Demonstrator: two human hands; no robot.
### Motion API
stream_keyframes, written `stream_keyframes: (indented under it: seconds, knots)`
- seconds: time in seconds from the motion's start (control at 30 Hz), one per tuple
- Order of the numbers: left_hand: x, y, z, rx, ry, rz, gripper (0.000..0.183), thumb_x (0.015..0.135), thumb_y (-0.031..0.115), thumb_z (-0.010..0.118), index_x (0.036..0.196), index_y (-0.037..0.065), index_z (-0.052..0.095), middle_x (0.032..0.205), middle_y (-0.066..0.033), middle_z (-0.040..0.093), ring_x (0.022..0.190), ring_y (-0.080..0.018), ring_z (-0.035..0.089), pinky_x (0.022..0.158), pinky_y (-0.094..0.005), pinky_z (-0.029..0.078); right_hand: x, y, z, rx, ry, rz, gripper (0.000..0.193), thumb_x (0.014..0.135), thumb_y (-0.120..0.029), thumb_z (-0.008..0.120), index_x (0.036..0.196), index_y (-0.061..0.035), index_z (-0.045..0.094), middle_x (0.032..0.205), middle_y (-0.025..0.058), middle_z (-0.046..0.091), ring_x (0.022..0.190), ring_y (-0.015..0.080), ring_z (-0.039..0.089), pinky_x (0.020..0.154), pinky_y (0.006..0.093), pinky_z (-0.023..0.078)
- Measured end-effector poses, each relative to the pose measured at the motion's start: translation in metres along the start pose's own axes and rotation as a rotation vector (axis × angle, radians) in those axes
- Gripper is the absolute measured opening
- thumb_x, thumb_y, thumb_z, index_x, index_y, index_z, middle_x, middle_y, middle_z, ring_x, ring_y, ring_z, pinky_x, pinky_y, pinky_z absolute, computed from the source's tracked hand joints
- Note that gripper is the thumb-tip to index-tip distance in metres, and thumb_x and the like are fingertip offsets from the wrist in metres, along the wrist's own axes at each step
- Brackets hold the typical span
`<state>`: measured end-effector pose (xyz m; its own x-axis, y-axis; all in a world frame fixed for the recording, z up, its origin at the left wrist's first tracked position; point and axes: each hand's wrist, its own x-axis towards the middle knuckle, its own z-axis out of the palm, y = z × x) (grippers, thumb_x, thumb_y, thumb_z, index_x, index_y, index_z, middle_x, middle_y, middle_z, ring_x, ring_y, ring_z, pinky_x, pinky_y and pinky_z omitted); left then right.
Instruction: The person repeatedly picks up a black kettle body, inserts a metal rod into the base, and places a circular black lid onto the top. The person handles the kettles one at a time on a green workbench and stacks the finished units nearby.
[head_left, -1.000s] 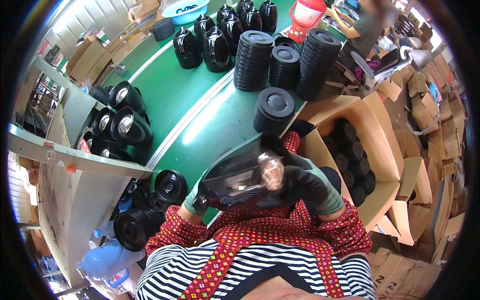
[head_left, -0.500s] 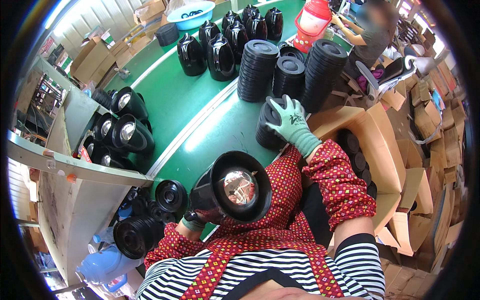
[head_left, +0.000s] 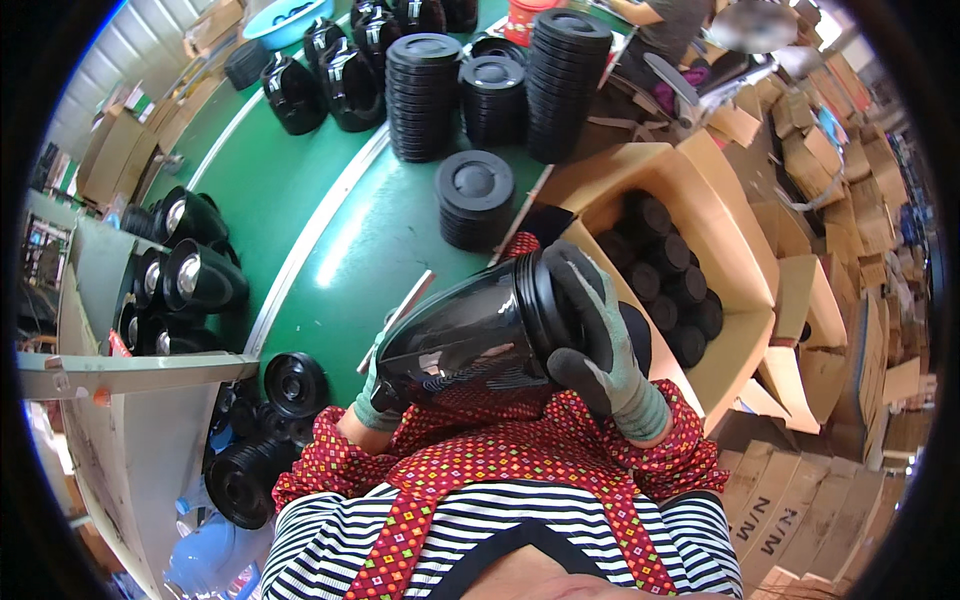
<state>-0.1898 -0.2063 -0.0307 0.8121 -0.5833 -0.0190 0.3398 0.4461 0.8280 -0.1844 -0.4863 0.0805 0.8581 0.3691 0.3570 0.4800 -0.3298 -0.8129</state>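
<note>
A glossy black vacuum jug body (head_left: pixel 450 345) lies tilted across my lap, its ribbed, threaded end to the right. My gloved left hand (head_left: pixel 378 390) is closed round its left end, the fingers mostly hidden behind it. At the threaded end, my gloved right hand (head_left: pixel 608 345) curls its dark-coated fingers and thumb round a black round cover (head_left: pixel 568 325). Most of that cover is hidden by the glove, so I cannot tell how far it sits on the threads. Ahead of the jug, a short stack of black round covers (head_left: pixel 475 195) stands on the green table.
Taller cover stacks (head_left: pixel 425 95) and upright black jugs (head_left: pixel 350 85) stand farther back on the green table (head_left: pixel 350 250). More jug bodies (head_left: pixel 205 278) lie at the left. An open carton (head_left: pixel 745 270) with black round pieces is close on my right. Another person (head_left: pixel 665 25) sits beyond.
My right hand has left the short stack and come to the jug's threaded end with a cover. The jug has turned from facing me to pointing right. The view has shifted.
</note>
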Motion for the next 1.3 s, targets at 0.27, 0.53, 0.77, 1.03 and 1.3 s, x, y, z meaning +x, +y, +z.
stream_keyframes:
  seconds: [0.27, 0.53, 0.77, 1.03, 1.3]
  knots:
    - [0.015, 0.012, 0.010, 0.866, 0.088, 0.221, 0.074, 0.087, 0.031, 0.082, 0.144, -0.004, 0.052, 0.138, -0.0171, 0.064, 0.126, -0.0273, 0.064, 0.116, -0.0446, 0.048, -0.032, -0.002, -0.010, 0.234, 0.122, 0.102, 0.089, 0.097, -0.057, 0.066, 0.162, -0.0020, 0.038, 0.165, 0.0249, 0.032, 0.153, 0.0415, 0.031, 0.125, 0.0494, 0.025]
    - [0.027, 0.037, 0.020, 1.001, 0.386, 0.637, 0.075, 0.069, 0.022, 0.097, 0.131, -0.005, 0.064, 0.138, -0.0200, 0.065, 0.121, -0.0293, 0.068, 0.106, -0.0427, 0.055, -0.031, -0.002, -0.029, 0.558, 0.111, 0.079, 0.080, 0.108, -0.045, 0.054, 0.165, 0.0022, 0.024, 0.171, 0.0207, 0.023, 0.158, 0.0330, 0.025, 0.129, 0.0421, 0.017]
    - [0.029, 0.009, 0.027, 0.768, 0.446, 0.521, 0.067, 0.073, 0.026, 0.094, 0.125, -0.004, 0.066, 0.131, -0.0185, 0.069, 0.117, -0.0294, 0.069, 0.106, -0.0436, 0.055, -0.030, 0.019, -0.028, 0.664, 0.287, 0.416, 0.059, 0.115, -0.035, 0.044, 0.159, 0.0037, 0.038, 0.157, 0.0137, 0.049, 0.143, 0.0200, 0.047, 0.122, 0.0334, 0.033]
    - [0.043, -0.021, 0.044, -0.144, -0.045, -0.152, 0.062, 0.111, 0.030, 0.053, 0.165, 0.010, 0.030, 0.170, -0.0128, 0.029, 0.156, -0.0295, 0.032, 0.129, -0.0471, 0.029, -0.019, -0.051, -0.039, -0.190, 0.081, -0.180, 0.056, 0.100, -0.026, 0.063, 0.149, -0.0023, 0.053, 0.152, 0.0267, 0.044, 0.140, 0.0461, 0.046, 0.118, 0.0476, 0.037]
    - [0.024, 0.092, 0.059, 1.325, 0.044, 0.681, 0.059, 0.076, 0.012, 0.090, 0.127, -0.006, 0.065, 0.129, -0.0224, 0.068, 0.114, -0.0298, 0.071, 0.101, -0.0409, 0.057, -0.037, -0.012, -0.051, 0.963, 0.141, 0.894, 0.047, 0.110, -0.018, 0.053, 0.153, -0.0009, 0.049, 0.153, 0.0138, 0.054, 0.135, 0.0205, 0.056, 0.117, 0.0375, 0.043]
